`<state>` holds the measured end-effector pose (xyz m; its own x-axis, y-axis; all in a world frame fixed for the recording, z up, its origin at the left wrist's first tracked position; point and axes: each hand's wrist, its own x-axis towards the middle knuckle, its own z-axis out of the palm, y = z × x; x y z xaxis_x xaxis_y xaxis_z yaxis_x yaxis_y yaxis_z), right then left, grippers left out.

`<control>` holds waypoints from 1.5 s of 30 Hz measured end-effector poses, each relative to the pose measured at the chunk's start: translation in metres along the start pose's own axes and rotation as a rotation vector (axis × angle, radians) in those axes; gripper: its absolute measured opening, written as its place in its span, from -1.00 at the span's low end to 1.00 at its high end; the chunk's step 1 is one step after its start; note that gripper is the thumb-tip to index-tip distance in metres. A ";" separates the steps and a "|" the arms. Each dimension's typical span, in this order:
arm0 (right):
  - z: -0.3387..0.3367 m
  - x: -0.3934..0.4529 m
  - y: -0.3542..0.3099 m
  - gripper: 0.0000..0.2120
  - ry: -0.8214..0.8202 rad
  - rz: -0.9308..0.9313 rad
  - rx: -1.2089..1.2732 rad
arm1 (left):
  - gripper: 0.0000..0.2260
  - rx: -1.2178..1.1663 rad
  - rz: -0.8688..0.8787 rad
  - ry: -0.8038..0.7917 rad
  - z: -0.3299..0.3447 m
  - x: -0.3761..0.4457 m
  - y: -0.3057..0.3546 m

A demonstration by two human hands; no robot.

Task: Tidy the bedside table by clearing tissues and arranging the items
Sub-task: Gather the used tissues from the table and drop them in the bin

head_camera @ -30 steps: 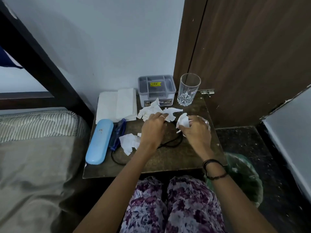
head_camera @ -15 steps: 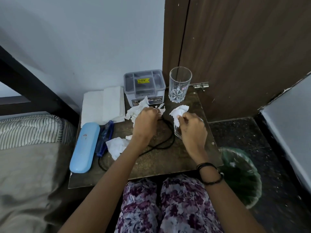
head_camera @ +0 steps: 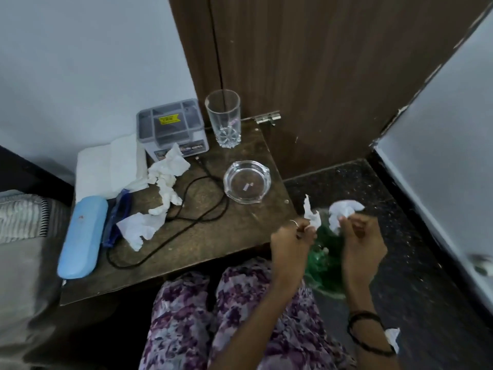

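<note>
We see both hands off the table's right edge, over the green bin (head_camera: pixel 324 265). Left hand (head_camera: pixel 292 243) pinches a tissue scrap (head_camera: pixel 312 213); right hand (head_camera: pixel 360 243) pinches a crumpled wad (head_camera: pixel 342 210). Risk: light paper drifts past the bin rim on release. More tissues (head_camera: pixel 165 177) lie mid-table across the black cable (head_camera: pixel 192 209); grabbing them could snag it and nudge the ashtray (head_camera: pixel 246 181) near the right edge

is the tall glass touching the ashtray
Apart. The head view shows the tall glass standing at the table's back edge and the ashtray nearer the person, with a strip of bare tabletop between them.
</note>
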<state>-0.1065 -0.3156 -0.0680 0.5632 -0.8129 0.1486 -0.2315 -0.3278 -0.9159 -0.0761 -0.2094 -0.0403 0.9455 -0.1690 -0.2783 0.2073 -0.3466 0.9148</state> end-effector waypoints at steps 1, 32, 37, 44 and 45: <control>-0.008 0.002 0.020 -0.93 0.015 0.055 -0.053 | -0.87 -0.020 -0.064 -0.016 0.021 0.002 -0.005; 0.002 0.003 0.034 -0.92 -0.017 0.117 -0.119 | -0.78 -0.121 -0.019 0.009 0.067 0.000 -0.017; 0.032 -0.039 -0.050 -0.92 -0.176 -0.064 0.045 | -0.80 -0.178 0.107 0.190 -0.029 -0.016 0.008; 0.122 -0.103 -0.116 -0.90 -0.711 -0.311 -0.101 | -0.81 0.269 0.150 0.483 -0.169 -0.012 -0.028; 0.136 -0.108 -0.121 -0.89 -0.760 -0.350 -0.145 | -0.78 0.359 0.130 0.505 -0.187 -0.008 -0.036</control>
<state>-0.0312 -0.1231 -0.0239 0.9891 -0.1256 0.0766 -0.0144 -0.6007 -0.7993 -0.0441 -0.0233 -0.0159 0.9774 0.1952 0.0808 0.0688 -0.6557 0.7519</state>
